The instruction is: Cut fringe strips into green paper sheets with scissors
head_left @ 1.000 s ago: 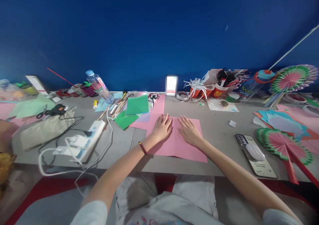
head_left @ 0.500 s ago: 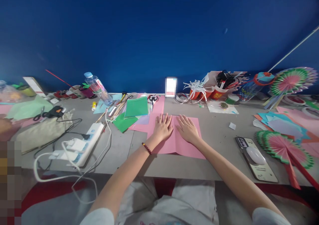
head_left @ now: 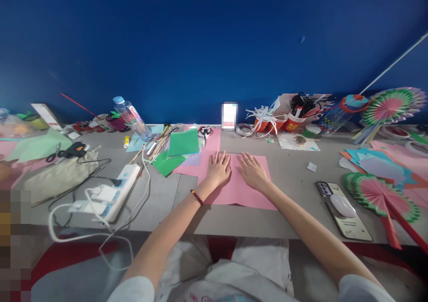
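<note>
Across the middle of the grey table, near its front edge, have a pink sheet laid out flat, with a crease down its centre. Resting the left hand palm down on one side of the crease and the right hand on the other, fingers straight and slightly apart on both. Beyond the left fingertips, cannot tell whether the sheet overlaps or only meets a pink strip.

Behind, to the right, can see red cups in a row: white strips spilling over the rims at the left end, black-handled tools crammed in at the right, too tangled to name singly. Just beside, a green jar under a pale lid, contents hidden. Farther right, a clear container with an orange collar and blue top, full of multicoloured bits too blurred to identify.

Over to the left, can see a tilted plastic bottle with a blue cap; cannot tell about liquid inside. Near it, a purple pot with green above the rim; farther forward, a beige pouch, contents hidden. At the far left, cannot see past a pixelated patch. By the wall, a white rectangle, partly pixelated. At the bottom, sleeves cut off.
</note>
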### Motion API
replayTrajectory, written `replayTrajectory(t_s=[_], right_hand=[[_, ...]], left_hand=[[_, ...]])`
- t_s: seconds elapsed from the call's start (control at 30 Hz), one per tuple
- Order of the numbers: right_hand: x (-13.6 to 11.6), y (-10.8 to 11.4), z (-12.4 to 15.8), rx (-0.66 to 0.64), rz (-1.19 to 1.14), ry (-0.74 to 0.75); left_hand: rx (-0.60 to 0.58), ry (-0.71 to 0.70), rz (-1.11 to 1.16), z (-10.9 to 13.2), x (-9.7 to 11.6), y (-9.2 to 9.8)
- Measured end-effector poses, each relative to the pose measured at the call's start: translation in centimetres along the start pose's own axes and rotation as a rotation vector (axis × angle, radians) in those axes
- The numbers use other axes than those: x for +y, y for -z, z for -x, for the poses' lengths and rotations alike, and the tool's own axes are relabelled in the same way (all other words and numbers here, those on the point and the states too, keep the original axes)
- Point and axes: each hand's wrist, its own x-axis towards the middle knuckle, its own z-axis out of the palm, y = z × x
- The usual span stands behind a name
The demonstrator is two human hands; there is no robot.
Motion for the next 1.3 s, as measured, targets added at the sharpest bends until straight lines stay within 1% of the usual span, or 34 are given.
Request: replayTrajectory(t_s=[0.13, 0.6, 0.73, 0.9, 0.97, 1.07, 1.17, 1.3], right_hand=[[0.4, -0.1, 0.1, -0.003, -0.002, -0.008], [0.0, -0.6, 0.7, 0.028, 0.012, -0.078], [0.0, -0.4, 0.8, 0.041, -0.008, -0.064], [0.0, 0.7, 1.1, 0.128, -0.063, -0.115], [0.0, 1.1, 1.4, 0.11, -0.061, -0.085], [0.0, 1.2, 2.3, 0.03, -0.033, -0.038], [0.0, 0.9, 3.2, -0.027, -0.009, -0.053], [0.0, 0.4, 3.6, -0.027, 0.001, -0.074]], left_hand=[[0.022, 0.007, 0.006, 0.1, -0.1, -0.3], [0.041, 0.012, -0.001, 0.2, -0.1, -0.6], [0.055, -0.002, 0.013, 0.3, -0.2, -0.2], [0.131, -0.05, 0.029, 0.8, -0.1, 1.1], [0.124, -0.07, 0.033, 1.1, 0.0, 1.5], [0.083, -0.091, 0.039, 1.8, 0.0, 1.6], [0.06, -0.118, 0.028, 2.6, -0.3, 1.3], [0.051, -0.107, 0.0, 3.3, -0.7, 0.7]])
